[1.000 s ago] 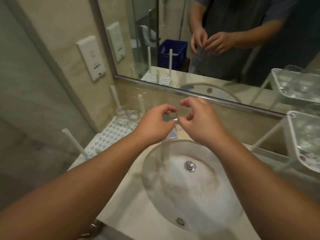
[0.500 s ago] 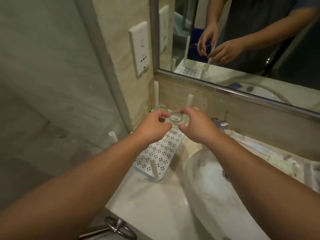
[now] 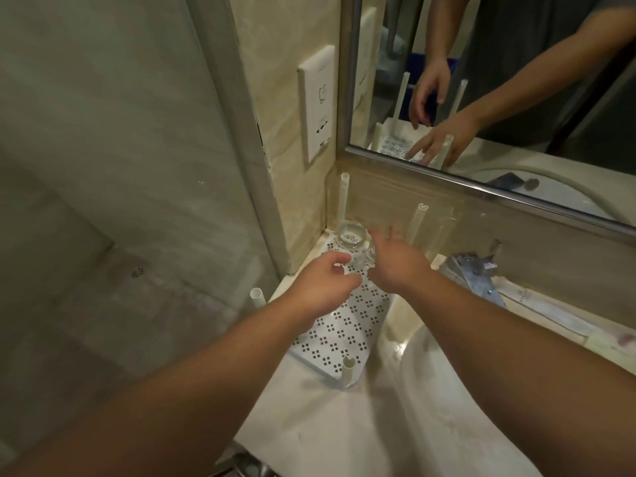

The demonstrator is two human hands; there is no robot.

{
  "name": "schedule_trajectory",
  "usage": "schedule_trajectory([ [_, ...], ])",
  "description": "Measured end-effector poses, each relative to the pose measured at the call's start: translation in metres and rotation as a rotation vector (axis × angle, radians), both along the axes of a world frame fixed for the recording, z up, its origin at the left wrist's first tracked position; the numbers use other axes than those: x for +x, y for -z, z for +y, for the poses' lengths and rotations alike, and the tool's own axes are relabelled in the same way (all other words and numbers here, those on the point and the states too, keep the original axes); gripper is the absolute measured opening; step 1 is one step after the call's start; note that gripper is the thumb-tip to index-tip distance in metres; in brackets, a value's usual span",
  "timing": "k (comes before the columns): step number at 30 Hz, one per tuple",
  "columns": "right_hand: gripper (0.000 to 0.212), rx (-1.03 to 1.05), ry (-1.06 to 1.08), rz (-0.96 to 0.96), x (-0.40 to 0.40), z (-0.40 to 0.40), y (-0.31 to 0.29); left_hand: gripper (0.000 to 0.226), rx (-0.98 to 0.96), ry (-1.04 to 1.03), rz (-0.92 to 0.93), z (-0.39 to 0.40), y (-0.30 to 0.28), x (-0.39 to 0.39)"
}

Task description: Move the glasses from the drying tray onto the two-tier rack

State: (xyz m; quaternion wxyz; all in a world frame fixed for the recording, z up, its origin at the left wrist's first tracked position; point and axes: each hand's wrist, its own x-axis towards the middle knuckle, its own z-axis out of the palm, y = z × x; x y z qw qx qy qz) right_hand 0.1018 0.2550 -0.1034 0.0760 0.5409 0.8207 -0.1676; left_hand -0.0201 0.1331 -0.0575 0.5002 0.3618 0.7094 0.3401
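Observation:
A white perforated drying tray (image 3: 347, 333) with upright white posts lies in the counter's left corner. A clear glass (image 3: 350, 238) stands upright at its far end. A second glass (image 3: 369, 255) shows partly behind my right hand. My left hand (image 3: 321, 287) hovers over the tray with loosely curled fingers just short of the near glass's base. Beside the glasses, my right hand (image 3: 395, 268) is blurred, its fingers spread. In the mirror both hands look empty. The two-tier rack is out of view.
A mirror (image 3: 499, 80) runs along the back wall above a stone ledge. A chrome tap (image 3: 471, 270) stands right of the tray and the white basin (image 3: 481, 407) lies below it. A wall socket (image 3: 316, 101) is on the tiled corner and a glass partition (image 3: 120, 166) closes the left.
Both hands went left from above the basin to the tray's far corner. Half a second ago they closed around a glass; now the fingers are looser and the right hand has spread.

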Motion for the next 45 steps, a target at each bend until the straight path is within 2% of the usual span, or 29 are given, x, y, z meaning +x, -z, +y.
schedule_trajectory([
  [4,0.083,-0.018,0.029,-0.021,-0.004,0.002,0.013,0.043,-0.006,-0.020,-0.026,-0.002,0.001,-0.006],
  [9,0.054,0.042,0.028,0.023,-0.002,-0.002,0.018,0.038,-0.010,-0.056,-0.045,-0.008,0.004,-0.013],
  [12,0.046,0.046,0.007,0.014,0.001,-0.013,0.020,0.036,-0.028,-0.066,-0.053,-0.011,0.009,-0.013],
  [19,0.048,0.100,-0.029,0.079,0.004,-0.039,0.011,0.031,-0.072,-0.105,-0.130,-0.019,0.008,-0.014],
  [25,0.048,0.204,-0.030,0.218,-0.001,-0.060,-0.029,0.020,-0.069,-0.142,-0.205,-0.035,0.004,-0.007],
  [27,0.048,0.272,-0.029,0.266,-0.001,-0.067,-0.046,0.018,-0.024,-0.096,-0.050,-0.042,0.002,-0.001],
  [29,0.047,0.347,-0.026,0.326,0.000,-0.075,-0.064,0.034,0.050,-0.028,0.096,-0.047,-0.001,0.005],
  [30,0.047,0.376,-0.028,0.357,0.001,-0.078,-0.074,0.043,0.067,-0.028,0.068,-0.049,-0.005,0.008],
  [35,0.041,0.470,0.001,0.505,0.010,-0.100,-0.113,0.074,-0.032,-0.177,-0.455,-0.054,-0.030,0.018],
  [38,0.041,0.519,-0.003,0.568,0.016,-0.122,-0.120,0.092,-0.074,-0.155,-0.627,-0.057,-0.043,0.023],
  [41,0.042,0.563,-0.010,0.564,0.021,-0.139,-0.120,0.102,-0.079,-0.145,-0.595,-0.059,-0.049,0.027],
  [45,0.050,0.577,0.021,0.641,0.029,-0.151,-0.118,0.100,-0.076,-0.137,-0.490,-0.060,-0.055,0.031],
])
